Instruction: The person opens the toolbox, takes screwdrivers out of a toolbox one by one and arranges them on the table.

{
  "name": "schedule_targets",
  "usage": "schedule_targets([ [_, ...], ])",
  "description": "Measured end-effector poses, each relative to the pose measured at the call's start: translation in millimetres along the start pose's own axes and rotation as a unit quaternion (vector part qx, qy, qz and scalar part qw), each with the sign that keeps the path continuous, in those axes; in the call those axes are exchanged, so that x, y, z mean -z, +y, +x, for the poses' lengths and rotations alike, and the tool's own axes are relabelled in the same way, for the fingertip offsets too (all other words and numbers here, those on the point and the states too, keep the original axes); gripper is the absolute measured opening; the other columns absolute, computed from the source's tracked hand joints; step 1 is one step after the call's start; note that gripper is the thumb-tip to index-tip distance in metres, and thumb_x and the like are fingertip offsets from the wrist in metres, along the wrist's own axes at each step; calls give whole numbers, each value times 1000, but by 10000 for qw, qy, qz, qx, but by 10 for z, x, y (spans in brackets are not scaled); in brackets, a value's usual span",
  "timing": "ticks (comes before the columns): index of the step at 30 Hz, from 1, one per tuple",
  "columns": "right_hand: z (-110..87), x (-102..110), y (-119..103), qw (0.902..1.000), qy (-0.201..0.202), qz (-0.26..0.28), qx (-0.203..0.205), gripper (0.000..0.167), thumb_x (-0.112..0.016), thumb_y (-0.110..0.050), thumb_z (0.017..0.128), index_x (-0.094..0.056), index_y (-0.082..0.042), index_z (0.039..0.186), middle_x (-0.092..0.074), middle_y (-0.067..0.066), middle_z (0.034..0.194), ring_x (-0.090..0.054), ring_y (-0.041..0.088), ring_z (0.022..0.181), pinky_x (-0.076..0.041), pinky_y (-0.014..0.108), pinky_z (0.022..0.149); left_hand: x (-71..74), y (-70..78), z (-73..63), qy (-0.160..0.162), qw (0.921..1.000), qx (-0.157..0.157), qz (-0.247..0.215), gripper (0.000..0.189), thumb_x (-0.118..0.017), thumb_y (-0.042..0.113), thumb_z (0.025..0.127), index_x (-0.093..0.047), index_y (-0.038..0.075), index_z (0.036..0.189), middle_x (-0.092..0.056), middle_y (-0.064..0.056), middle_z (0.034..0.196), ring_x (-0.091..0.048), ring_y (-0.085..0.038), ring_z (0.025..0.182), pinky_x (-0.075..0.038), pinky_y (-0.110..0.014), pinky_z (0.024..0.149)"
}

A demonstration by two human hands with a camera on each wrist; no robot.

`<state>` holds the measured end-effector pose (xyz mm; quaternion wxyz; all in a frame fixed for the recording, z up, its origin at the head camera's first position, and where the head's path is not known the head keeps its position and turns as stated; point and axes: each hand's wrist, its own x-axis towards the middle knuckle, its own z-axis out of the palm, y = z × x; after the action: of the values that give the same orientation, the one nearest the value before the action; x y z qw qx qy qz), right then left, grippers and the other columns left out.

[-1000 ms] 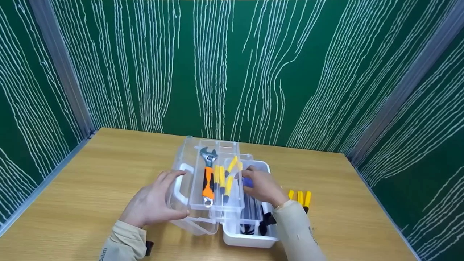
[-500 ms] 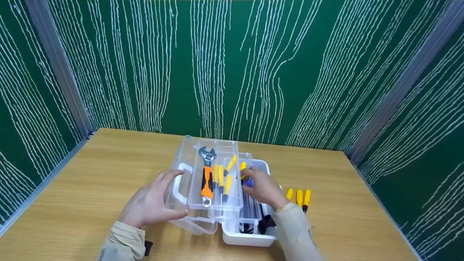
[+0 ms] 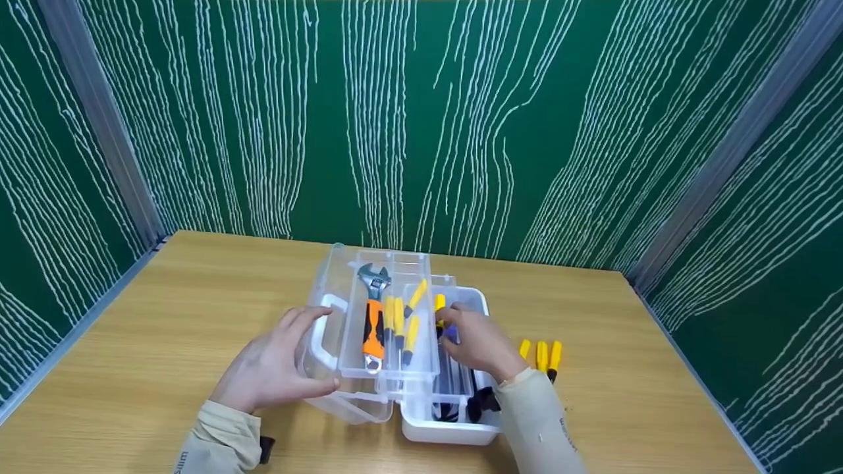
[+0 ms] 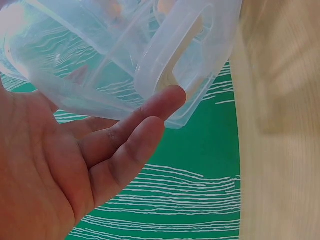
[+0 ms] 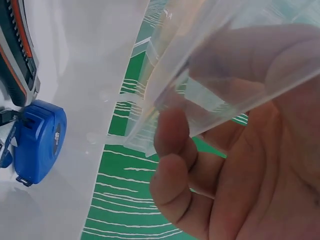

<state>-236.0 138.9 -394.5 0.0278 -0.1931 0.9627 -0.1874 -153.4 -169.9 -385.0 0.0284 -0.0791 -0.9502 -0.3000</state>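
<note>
A toolbox with a white base [image 3: 451,432] stands unfolded, its clear lid [image 3: 332,276] swung left and clear trays [image 3: 411,263] stepped between. My left hand [image 3: 273,368] rests against the lid around its white handle [image 3: 323,336], fingers fairly straight, thumb apart. Over the lower tray my right hand [image 3: 481,339] has bent fingers at a yellow-handled tool [image 3: 440,303], pinching it. The right wrist view shows that hand [image 5: 250,165] partly behind clear plastic, which blurs its grip. In the upper tray lie an orange-handled adjustable wrench [image 3: 374,329] and several yellow-handled tools [image 3: 398,319].
Inside the white base are a blue tape measure [image 5: 42,142] and a grey-and-orange utility knife [image 5: 17,60]. Several more yellow-handled tools [image 3: 541,355] lie on the wooden table [image 3: 625,395] right of the box. A green wall [image 3: 435,164] with white lines closes off the back.
The yellow-handled tool at my right fingers has shifted slightly right and shows more than a second ago. My left hand keeps its place on the lid. The whole view has drifted slightly.
</note>
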Motion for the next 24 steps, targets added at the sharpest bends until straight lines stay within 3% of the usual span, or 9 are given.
schedule_targets([
  [14, -10, 11, -29, 9997, -57, -68, -227, 41, -70, -28, 87, -63, -25, 127, -59, -2, 127, -56, 21, 101, -51, 42, 98, 14, 8, 21, -39, 10000, -34, -28, 100, -82, 63, 55, -36, 39, 141, -46, 5, 139, -56, -23, 104, -50, -56, 92],
  [24, 15, 7, -16, 9996, 8, -272, 123, 36, -70, -24, 87, -66, -21, 123, -63, 1, 117, -56, 20, 94, -53, 40, 92, 8, 3, 10, -32, 10000, 20, -19, 99, -82, 62, 55, -37, 39, 140, -46, 5, 137, -56, -24, 103, -52, -54, 90],
])
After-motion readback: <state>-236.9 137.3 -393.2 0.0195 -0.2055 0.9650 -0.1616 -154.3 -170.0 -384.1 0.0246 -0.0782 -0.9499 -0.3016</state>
